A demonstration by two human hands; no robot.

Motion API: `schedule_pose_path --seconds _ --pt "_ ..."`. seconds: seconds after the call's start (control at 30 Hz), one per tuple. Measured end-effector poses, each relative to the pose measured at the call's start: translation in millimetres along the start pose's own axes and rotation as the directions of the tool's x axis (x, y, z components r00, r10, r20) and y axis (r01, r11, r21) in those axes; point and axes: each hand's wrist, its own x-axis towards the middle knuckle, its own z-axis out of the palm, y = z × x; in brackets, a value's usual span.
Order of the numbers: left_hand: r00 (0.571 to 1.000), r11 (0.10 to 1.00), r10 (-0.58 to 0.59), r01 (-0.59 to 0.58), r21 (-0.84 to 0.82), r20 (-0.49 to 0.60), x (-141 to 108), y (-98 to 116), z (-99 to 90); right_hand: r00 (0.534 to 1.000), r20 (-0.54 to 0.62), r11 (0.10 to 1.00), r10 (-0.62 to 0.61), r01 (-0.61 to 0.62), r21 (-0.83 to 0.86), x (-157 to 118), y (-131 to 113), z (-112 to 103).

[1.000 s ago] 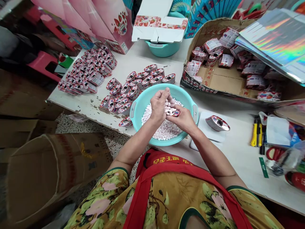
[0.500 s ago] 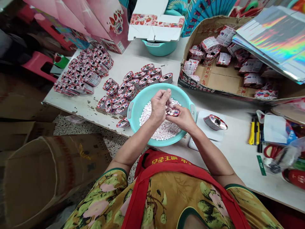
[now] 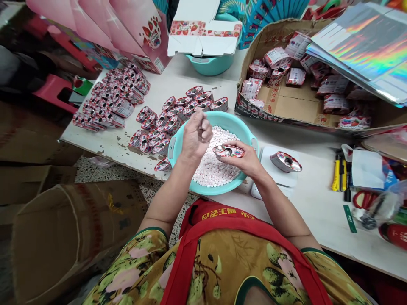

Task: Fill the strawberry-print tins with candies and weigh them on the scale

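Note:
A turquoise basin (image 3: 237,120) of small white candies (image 3: 218,171) stands in front of me on the table. My right hand (image 3: 246,159) grips a small oval candy box (image 3: 233,151) above the basin, its top tipped towards me. A few white candies lie around the hole in its top. Left of that box, my left hand (image 3: 197,136) is raised over the candies with its fingers curled in; whatever is inside them is hidden. Another candy box (image 3: 286,162) rests on a flat white device (image 3: 267,152), like a small scale, right of the basin.
Several candy boxes (image 3: 187,103) stand behind and left of the basin, with more (image 3: 117,95) further left. A large carton (image 3: 295,101) holds wrapped packs at the back right. Yellow cutters (image 3: 336,176) lie at the right. An open carton (image 3: 47,237) sits lower left.
My left hand has moved left, away from the candy box, with its fingers curled. The box in my right hand now shows its top. The view has shifted slightly.

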Motion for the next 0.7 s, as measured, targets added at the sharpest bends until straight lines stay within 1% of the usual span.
schedule_pose_path --seconds 0.03,0.07,0.13,0.17,0.2,0.23,0.27,0.3,0.33,0.37,0.4,0.47,0.5,0.53,0.57,0.6,0.63,0.67,0.7 --pt "0.999 0.999 -0.046 0.046 -0.001 -0.029 4.0 -4.0 -8.4 1.0 -0.013 1.0 -0.005 0.005 0.012 -1.3 -0.3 -0.9" --pt "0.992 0.993 -0.119 0.12 0.011 -0.048 7.1 -10.2 -17.0 1.0 -0.029 1.0 -0.01 0.011 0.016 -2.2 -0.5 -1.6" --pt "0.956 0.954 -0.288 0.292 0.073 -0.057 10.1 -26.1 -33.6 0.998 -0.052 1.0 -0.02 0.02 0.005 -2.5 -0.3 -2.7" --pt "0.934 0.927 -0.354 0.357 0.12 -0.046 10.1 -33.8 -40.9 0.998 -0.055 1.0 -0.027 0.027 -0.004 -2.4 -0.2 -3.2" --pt "0.921 0.905 -0.388 0.387 0.176 -0.026 9.5 -40.3 -47.1 0.998 -0.053 0.999 -0.038 0.037 -0.013 -2.4 -0.1 -3.5" --pt "0.921 0.894 -0.39 0.378 0.24 0.003 8.3 -45.3 -51.9 0.998 -0.05 0.999 -0.049 0.048 -0.021 -2.9 -0.1 -3.9" --pt "0.931 0.887 -0.364 0.334 0.318 0.036 6.9 -48.7 -55.2 0.997 -0.052 0.998 -0.061 0.059 -0.025 -3.8 -0.3 -4.4" --pt "0.943 0.87 -0.325 0.266 0.416 0.077 5.2 -50.7 -56.6 0.996 -0.059 0.997 -0.069 0.067 -0.027 -5.4 -0.8 -5.0" --pt "0.95 0.83 -0.285 0.177 0.529 0.129 3.2 -52.0 -56.2 0.995 -0.071 0.997 -0.074 0.072 -0.025 -7.7 -1.5 -5.9" --pt "0.947 0.762 -0.258 0.076 0.643 0.193 0.7 -52.8 -53.9 0.994 -0.085 0.997 -0.075 0.073 -0.023 -10.7 -2.6 -7.2" --pt "0.93 0.675 -0.251 -0.032 0.737 0.27 -2.3 -53.5 -50.2 0.993 -0.097 0.997 -0.073 0.072 -0.019 -14.4 -4.2 -8.9" --pt "0.861 0.493 -0.294 -0.236 0.837 0.416 -9.5 -54.8 -40.1 0.989 -0.128 0.997 -0.077 0.076 -0.014 -24.2 -8.6 -14.8" --pt "0.821 0.413 -0.33 -0.318 0.853 0.465 -13.0 -55.2 -35.1 0.985 -0.152 0.996 -0.084 0.083 -0.017 -30.4 -11.2 -19.3" --pt "0.791 0.346 -0.36 -0.379 0.858 0.495 -15.8 -55.0 -31.0 0.979 -0.181 0.995 -0.094 0.091 -0.028 -37.7 -14.0 -25.1" --pt "0.77 0.298 -0.383 -0.419 0.857 0.51 -17.3 -54.1 -28.6 0.97 -0.218 0.994 -0.106 0.099 -0.046 -46.2 -16.5 -32.2" --pt "0.76 0.276 -0.405 -0.428 0.861 0.508 -17.1 -52.7 -28.2 0.958 -0.261 0.992 -0.12 0.105 -0.069 -56.0 -18.6 -40.9" --pt "0.761 0.29 -0.43 -0.393 0.873 0.485 -15.1 -51.0 -29.9 0.941 -0.311 0.99 -0.132 0.107 -0.096 -67.2 -19.9 -50.9" --pt "0.77 0.347 -0.456 -0.31 0.885 0.448 -11.3 -49.2 -33.4 0.92 -0.367 0.987 -0.14 0.101 -0.121 -79.8 -20.2 -62.1" --pt "0.784 0.437 -0.475 -0.183 0.881 0.399 -6.2 -47.8 -38.2 0.891 -0.43 0.986 -0.145 0.092 -0.141 -93.5 -19.3 -74.0"
